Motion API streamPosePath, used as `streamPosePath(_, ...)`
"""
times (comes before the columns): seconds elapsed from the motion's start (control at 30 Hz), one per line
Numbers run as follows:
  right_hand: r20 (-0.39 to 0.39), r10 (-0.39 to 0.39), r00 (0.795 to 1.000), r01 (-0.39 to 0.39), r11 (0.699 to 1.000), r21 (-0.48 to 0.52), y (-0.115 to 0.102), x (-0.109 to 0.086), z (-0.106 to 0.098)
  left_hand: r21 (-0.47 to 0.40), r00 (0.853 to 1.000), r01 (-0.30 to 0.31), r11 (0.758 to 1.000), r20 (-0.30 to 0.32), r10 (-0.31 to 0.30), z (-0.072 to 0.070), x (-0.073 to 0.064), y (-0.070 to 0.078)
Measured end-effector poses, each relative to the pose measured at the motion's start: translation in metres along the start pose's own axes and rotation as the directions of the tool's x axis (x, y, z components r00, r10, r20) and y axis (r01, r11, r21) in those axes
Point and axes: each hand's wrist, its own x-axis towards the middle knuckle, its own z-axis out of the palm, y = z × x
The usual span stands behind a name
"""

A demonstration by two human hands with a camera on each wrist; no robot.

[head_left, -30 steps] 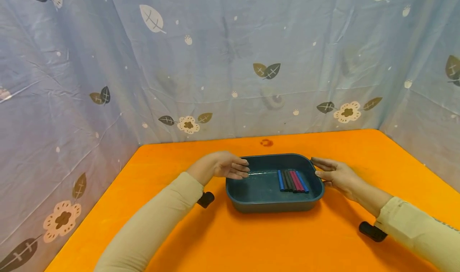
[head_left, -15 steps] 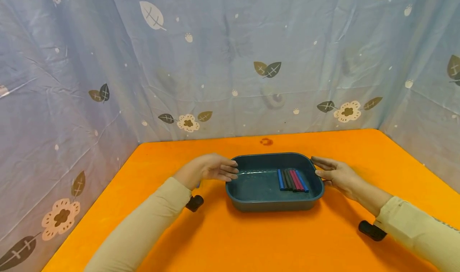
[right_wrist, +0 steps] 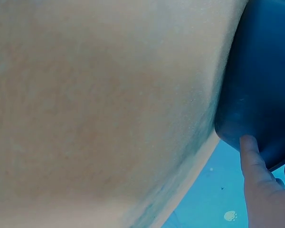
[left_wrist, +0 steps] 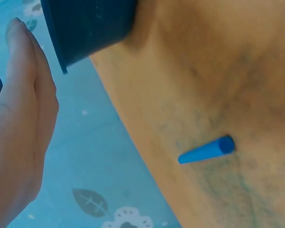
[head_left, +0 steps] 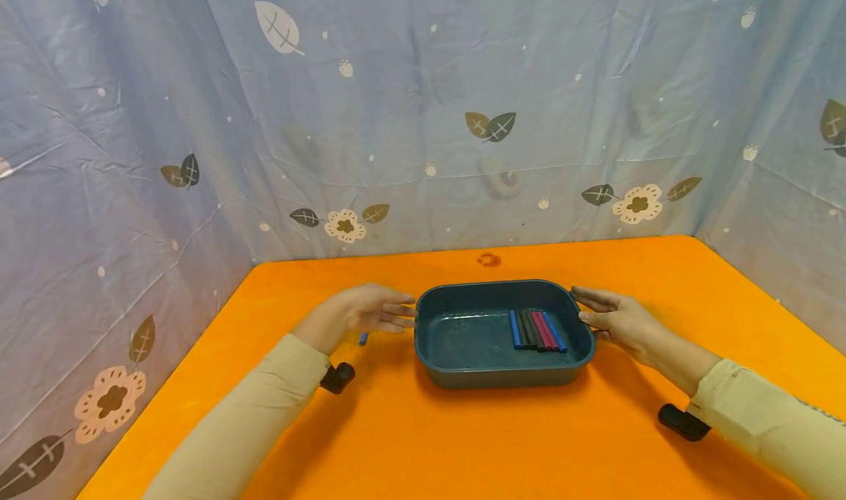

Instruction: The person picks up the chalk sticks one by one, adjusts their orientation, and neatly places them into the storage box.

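Note:
A dark teal plastic tray (head_left: 505, 379) stands on the orange table, with several thin blue, black and pink sticks (head_left: 537, 331) lying side by side in its right half. My left hand (head_left: 366, 310) is at the tray's left end, fingers extended and fingertips right at the rim; nothing is in it. Past its palm lies one loose blue stick (left_wrist: 206, 150) on the table, mostly covered by the hand in the head view. On the right end, my right hand (head_left: 624, 325) has its fingers fairly straight along the tray, one fingertip against the outer wall in the right wrist view.
An orange cloth (head_left: 502, 441) covers the table. Pale blue patterned curtains (head_left: 423, 118) hang along the back and both sides. A dark ring-shaped mark (head_left: 490, 260) shows behind the tray. Black wrist devices (head_left: 684, 423) sit under both forearms.
My left hand has moved left from above the tray to just outside its left rim, uncovering the end of the loose blue stick. The right hand and tray stay in place.

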Motion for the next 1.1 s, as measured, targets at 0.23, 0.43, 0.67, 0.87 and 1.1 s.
streamPosePath(0.23, 0.003, 0.002, 1.000, -0.002, 1.000, 0.001, 0.000, 0.000, 0.000, 0.019, 1.000, 0.002, 1.000, -0.013, -0.001, -0.013, -0.002, -0.009)
streamPosePath(0.43, 0.001, 0.001, 1.000, -0.001, 1.000, 0.012, 0.000, -0.001, 0.001, 0.098, 0.996, 0.007, 0.995, -0.092, 0.002, -0.023, -0.003, -0.019)
streamPosePath(0.67, -0.002, 0.000, 1.000, 0.000, 1.000, 0.017, -0.001, 0.000, 0.001, 0.193, 0.973, 0.005, 0.981, -0.225, 0.040, -0.033, -0.005, -0.031)
streamPosePath(0.87, 0.001, -0.004, 1.000, 0.004, 1.000, 0.021, -0.001, -0.001, 0.001, 0.215, 0.961, -0.001, 0.977, -0.271, 0.061, -0.042, -0.004, -0.039)
streamPosePath(1.1, 0.000, -0.004, 1.000, 0.004, 1.000, 0.026, 0.000, -0.001, 0.001, 0.240, 0.939, 0.029, 0.970, -0.339, 0.056, -0.055, -0.001, -0.046)
